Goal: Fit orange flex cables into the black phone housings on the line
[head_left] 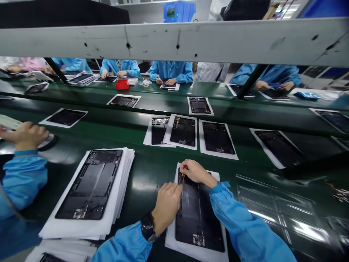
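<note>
In front of me a black tablet back housing [200, 214] lies on a white sheet [174, 238], its inner side up. A small orange flex cable [183, 178] shows near the housing's upper left corner. My right hand [195, 171] comes over the top edge, its fingertips pinched at the cable's upper end. My left hand [167, 202], with a dark watch on the wrist, is curled at the housing's left edge. Its fingertips are close to the cable's lower end, and what they hold is hidden.
Left stands a stack of housings on white sheets [89, 185]. More housings [184, 131] lie ahead on the green line. A clear plastic tray [275, 207] sits right, with loose flex cables [340, 194] beyond. A co-worker's hand [29, 136] is at far left; a white beam [174, 42] crosses above.
</note>
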The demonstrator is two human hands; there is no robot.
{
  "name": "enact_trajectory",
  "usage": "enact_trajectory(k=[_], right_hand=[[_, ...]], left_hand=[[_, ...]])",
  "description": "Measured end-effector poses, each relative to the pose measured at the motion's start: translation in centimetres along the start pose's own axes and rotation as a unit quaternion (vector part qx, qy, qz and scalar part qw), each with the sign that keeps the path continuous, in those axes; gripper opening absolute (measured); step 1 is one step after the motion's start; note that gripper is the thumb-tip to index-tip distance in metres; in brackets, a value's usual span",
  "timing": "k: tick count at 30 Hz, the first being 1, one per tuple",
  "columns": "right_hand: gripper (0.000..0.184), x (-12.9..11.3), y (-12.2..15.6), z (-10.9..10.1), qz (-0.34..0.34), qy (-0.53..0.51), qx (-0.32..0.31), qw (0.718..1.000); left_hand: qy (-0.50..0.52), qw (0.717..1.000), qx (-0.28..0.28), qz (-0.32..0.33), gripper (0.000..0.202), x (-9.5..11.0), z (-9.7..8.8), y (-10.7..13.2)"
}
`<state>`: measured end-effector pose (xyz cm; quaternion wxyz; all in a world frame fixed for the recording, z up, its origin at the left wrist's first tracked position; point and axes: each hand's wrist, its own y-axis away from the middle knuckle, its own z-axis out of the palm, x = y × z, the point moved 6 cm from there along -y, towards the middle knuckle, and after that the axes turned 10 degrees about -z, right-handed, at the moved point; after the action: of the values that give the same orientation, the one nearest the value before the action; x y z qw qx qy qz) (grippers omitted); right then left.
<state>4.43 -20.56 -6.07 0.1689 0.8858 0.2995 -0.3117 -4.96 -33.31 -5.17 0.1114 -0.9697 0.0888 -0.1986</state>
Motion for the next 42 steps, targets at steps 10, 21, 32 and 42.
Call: enact_trajectory(k=[10, 21, 32, 42], right_hand=[[0.011, 1.6, -0.5, 0.0, -0.006, 0.048, -0.001, 0.999], [0.015, 1.6, 0.9, 1.0, -0.035, 0.129, 0.005, 0.991], [0.035, 2.9, 0.8, 0.1, 0.032, 0.171, -0.032, 0.984], [0.031, 0.6, 1.9, 0.0, -0.038, 0.323, -0.004, 0.946]], left_hand=[[0.063, 0.997, 0.012, 0.042, 0.018, -0.1, 1.1, -0.7], [0.113, 0.991, 0.004, 0.076, 0.024, -1.0, 1.1, 0.2], [0.074, 0.993, 0.019, 0.094, 0.023, 0.1, 0.8, 0.1], [0.104, 0.988, 0.032, 0.112, 0.025, 0.1, 0.7, 0.4]])
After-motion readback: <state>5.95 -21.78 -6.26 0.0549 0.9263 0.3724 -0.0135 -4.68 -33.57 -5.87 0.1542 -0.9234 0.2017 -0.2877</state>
